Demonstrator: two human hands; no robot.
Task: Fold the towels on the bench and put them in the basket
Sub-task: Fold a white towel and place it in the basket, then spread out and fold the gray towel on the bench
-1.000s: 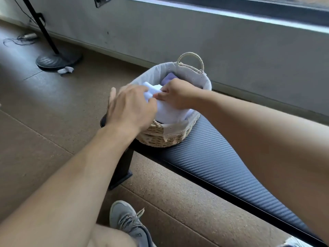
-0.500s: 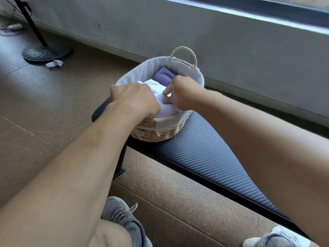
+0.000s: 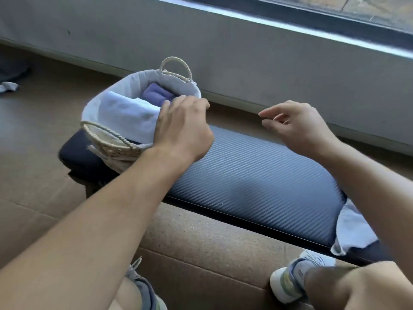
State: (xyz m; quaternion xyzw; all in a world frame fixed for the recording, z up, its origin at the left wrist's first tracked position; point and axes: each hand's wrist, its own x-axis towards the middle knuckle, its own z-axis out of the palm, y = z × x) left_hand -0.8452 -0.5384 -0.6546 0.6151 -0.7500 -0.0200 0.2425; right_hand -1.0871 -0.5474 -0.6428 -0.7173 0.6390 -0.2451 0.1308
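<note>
A woven basket (image 3: 111,144) with a white cloth liner stands at the left end of the dark padded bench (image 3: 257,180). A folded white towel (image 3: 125,115) lies inside it, with a folded purple towel (image 3: 156,93) behind. My left hand (image 3: 183,128) hovers at the basket's right rim with loosely bent fingers, its thumb against the white towel's edge. My right hand (image 3: 297,126) hangs in the air over the bench, fingers loosely curled and holding nothing. Another pale towel (image 3: 353,231) lies unfolded at the bench's right end, drooping over the front edge.
A grey wall with a window sill (image 3: 290,23) runs close behind the bench. Brown floor lies in front, where my two shoes (image 3: 290,280) stand. A small white scrap (image 3: 9,87) lies on the floor at far left.
My right hand has let go of the white towel and moved right, off the basket. The white towel now sits in the basket. The view has swung right, showing the pale towel.
</note>
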